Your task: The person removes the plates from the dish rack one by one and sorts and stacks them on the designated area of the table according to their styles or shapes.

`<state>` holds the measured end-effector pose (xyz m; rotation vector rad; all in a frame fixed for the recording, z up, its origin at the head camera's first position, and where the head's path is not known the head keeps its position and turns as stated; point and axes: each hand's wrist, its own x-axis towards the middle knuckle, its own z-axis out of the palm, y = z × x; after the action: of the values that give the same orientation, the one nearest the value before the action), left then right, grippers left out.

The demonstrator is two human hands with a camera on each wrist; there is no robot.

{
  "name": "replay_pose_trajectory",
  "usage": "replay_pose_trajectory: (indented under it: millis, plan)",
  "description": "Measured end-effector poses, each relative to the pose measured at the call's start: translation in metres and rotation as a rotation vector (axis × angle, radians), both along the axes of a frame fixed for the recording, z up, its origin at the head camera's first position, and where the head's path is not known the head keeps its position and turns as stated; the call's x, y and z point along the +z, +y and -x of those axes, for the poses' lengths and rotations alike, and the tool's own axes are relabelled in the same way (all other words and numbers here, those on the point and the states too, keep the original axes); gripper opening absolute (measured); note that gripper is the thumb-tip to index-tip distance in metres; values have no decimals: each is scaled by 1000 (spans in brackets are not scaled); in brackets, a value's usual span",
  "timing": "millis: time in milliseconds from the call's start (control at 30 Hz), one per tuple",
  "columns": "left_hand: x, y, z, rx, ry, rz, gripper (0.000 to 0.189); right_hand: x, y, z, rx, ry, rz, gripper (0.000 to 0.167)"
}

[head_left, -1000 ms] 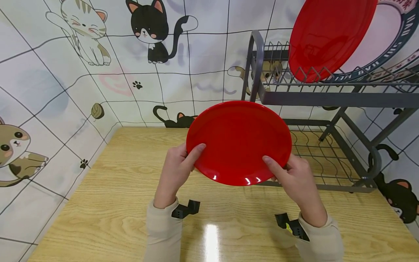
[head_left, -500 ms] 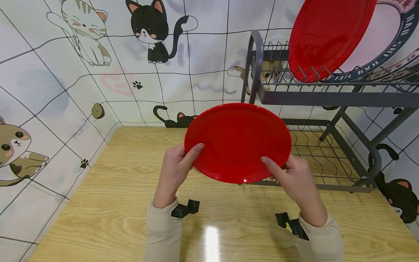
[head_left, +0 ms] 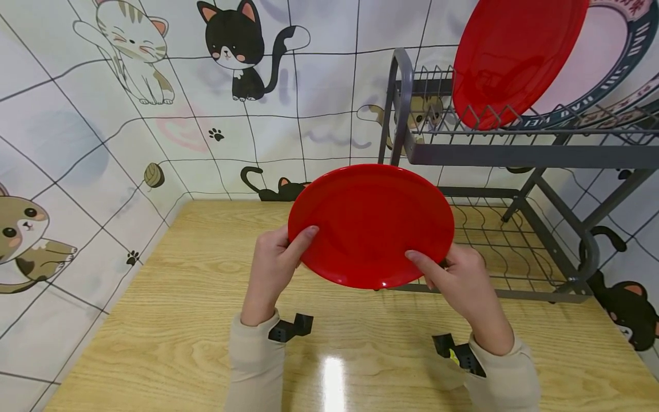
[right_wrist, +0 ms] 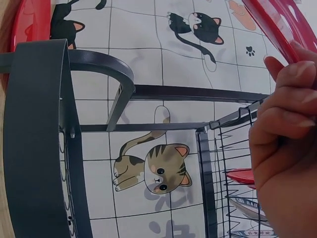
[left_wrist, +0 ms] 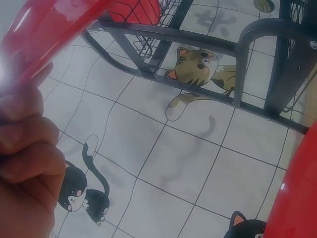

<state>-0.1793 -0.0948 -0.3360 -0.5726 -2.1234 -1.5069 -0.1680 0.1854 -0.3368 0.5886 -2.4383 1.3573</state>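
Observation:
An oval red plate [head_left: 368,229] is held up above the wooden table, tilted so its face shows in the head view. My left hand [head_left: 273,257] grips its left edge, thumb on the face and fingers behind. My right hand [head_left: 458,277] grips the lower right edge the same way. In the left wrist view the curled fingers of my left hand [left_wrist: 29,144] lie under the plate [left_wrist: 54,29]. Likewise, in the right wrist view, my right hand [right_wrist: 287,119] has its fingers bent against the plate's underside [right_wrist: 282,25].
A grey two-tier dish rack [head_left: 515,154] stands at the right. Its upper shelf holds another red plate [head_left: 517,63] and patterned plates [head_left: 587,63]. A further red thing [left_wrist: 294,193], cut off in the left wrist view, is of unclear kind. Cat-printed tile walls [head_left: 329,86] bound the table [head_left: 170,320].
The held plate has shifted slightly left and down in the head view, and its tilt has changed a little. Both hands keep their grip.

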Motion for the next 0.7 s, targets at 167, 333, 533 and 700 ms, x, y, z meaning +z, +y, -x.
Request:
replay_pose_trajectory:
  millis: [167, 333, 533, 700]
  plan:
    - [-3, 0, 3, 27, 36, -16, 20, 0, 1, 1, 28, -43, 12, 13]
    - [-2, -1, 2, 65, 17, -56, 22, 0, 7, 2, 72, 37, 76, 14]
    - [-1, -7, 2, 141, -57, -116, 21, 5, 13, 0, -12, 174, 116, 27]
    - [-7, -13, 8, 183, -60, -151, 26, 5, 17, 1, -92, 267, 228, 26]
